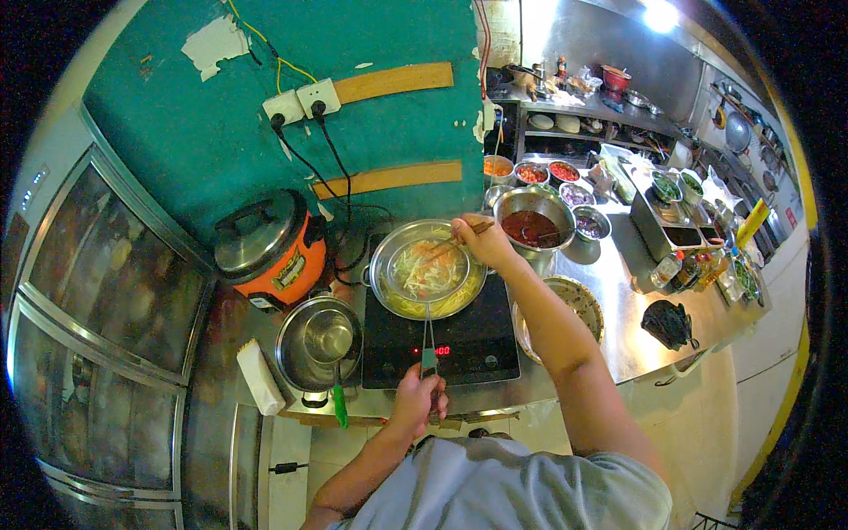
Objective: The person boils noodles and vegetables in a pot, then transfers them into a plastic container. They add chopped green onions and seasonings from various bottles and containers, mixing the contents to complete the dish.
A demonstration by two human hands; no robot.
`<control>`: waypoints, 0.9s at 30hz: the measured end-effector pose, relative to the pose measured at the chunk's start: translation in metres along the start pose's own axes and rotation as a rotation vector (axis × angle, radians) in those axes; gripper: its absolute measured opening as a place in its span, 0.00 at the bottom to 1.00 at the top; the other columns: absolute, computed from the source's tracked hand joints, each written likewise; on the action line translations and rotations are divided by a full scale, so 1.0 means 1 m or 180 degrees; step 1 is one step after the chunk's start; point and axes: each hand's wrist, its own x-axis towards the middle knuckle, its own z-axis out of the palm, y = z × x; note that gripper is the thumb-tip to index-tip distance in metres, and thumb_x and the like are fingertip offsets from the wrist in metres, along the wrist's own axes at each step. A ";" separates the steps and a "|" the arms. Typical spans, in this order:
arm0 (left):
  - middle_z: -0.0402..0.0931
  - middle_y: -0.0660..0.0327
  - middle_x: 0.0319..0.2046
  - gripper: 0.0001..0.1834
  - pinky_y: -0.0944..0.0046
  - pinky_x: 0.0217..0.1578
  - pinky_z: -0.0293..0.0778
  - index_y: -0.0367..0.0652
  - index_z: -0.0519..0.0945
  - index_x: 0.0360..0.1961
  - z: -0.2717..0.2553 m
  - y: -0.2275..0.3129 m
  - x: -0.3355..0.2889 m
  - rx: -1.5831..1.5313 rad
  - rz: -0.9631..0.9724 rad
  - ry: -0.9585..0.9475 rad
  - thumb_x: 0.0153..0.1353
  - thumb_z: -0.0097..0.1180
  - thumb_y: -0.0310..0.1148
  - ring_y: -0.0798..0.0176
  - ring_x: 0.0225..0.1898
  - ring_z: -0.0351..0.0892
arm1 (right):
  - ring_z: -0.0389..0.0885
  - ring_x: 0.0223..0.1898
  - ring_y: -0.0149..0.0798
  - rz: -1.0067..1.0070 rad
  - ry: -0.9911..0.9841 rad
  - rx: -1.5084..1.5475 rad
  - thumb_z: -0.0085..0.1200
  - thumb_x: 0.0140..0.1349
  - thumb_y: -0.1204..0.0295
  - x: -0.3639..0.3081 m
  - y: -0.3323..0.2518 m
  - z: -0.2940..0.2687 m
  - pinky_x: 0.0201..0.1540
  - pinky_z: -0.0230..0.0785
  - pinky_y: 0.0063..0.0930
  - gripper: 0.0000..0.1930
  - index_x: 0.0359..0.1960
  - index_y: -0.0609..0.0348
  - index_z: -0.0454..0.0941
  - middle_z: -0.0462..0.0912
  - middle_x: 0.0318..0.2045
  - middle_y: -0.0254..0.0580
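Near the centre of the frame, a round metal strainer with a long handle sits over a shiny round steel pot on a black flat cooktop, its long axis running nearly vertical, basket toward the top and handle toward the bottom edge. Below it, the left hand has its fingers wrapped around that handle, while the right hand, at upper right, pinches slim brown wooden chopsticks slanting down-left into pale and orange shreds.
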 end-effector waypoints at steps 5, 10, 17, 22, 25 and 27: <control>0.73 0.60 0.30 0.09 0.58 0.16 0.70 0.46 0.67 0.49 -0.002 0.000 0.002 -0.0025 0.0027 0.0109 0.70 0.48 0.26 0.63 0.19 0.72 | 0.77 0.24 0.30 -0.0210 0.0050 0.0031 0.54 0.73 0.60 -0.001 0.000 -0.010 0.32 0.71 0.29 0.22 0.23 0.63 0.80 0.82 0.21 0.37; 0.73 0.60 0.30 0.09 0.58 0.15 0.69 0.46 0.68 0.49 0.001 0.000 0.007 0.0009 -0.0059 0.0086 0.70 0.48 0.26 0.63 0.19 0.72 | 0.74 0.24 0.27 0.0034 -0.0413 -0.0239 0.49 0.76 0.63 -0.012 -0.011 -0.021 0.31 0.68 0.25 0.21 0.24 0.63 0.80 0.80 0.21 0.34; 0.72 0.59 0.30 0.09 0.59 0.15 0.69 0.47 0.67 0.50 -0.001 -0.004 0.007 -0.0027 -0.0019 0.0112 0.71 0.47 0.27 0.63 0.18 0.71 | 0.74 0.24 0.31 -0.0725 -0.0305 0.0105 0.48 0.76 0.65 -0.027 -0.007 0.005 0.31 0.69 0.27 0.19 0.27 0.63 0.80 0.79 0.21 0.35; 0.73 0.60 0.31 0.10 0.60 0.15 0.68 0.46 0.67 0.51 -0.001 -0.005 0.005 0.0031 0.0086 0.0082 0.70 0.47 0.27 0.64 0.18 0.71 | 0.75 0.26 0.30 0.0168 0.0275 0.0365 0.49 0.76 0.66 -0.011 0.022 0.016 0.32 0.69 0.27 0.18 0.28 0.64 0.80 0.80 0.22 0.36; 0.72 0.60 0.31 0.11 0.61 0.15 0.68 0.45 0.67 0.52 -0.003 -0.007 0.004 -0.0067 0.0091 0.0116 0.70 0.48 0.27 0.64 0.18 0.71 | 0.74 0.23 0.29 -0.0063 0.0183 0.0122 0.52 0.74 0.60 0.002 0.028 0.007 0.30 0.68 0.29 0.21 0.25 0.63 0.80 0.79 0.20 0.35; 0.72 0.60 0.31 0.11 0.61 0.15 0.68 0.45 0.68 0.51 -0.005 -0.007 0.006 -0.0038 0.0140 0.0016 0.69 0.48 0.28 0.65 0.18 0.71 | 0.75 0.23 0.30 -0.0111 -0.0106 -0.0305 0.53 0.73 0.58 0.006 0.025 0.000 0.29 0.68 0.29 0.23 0.23 0.63 0.80 0.80 0.19 0.34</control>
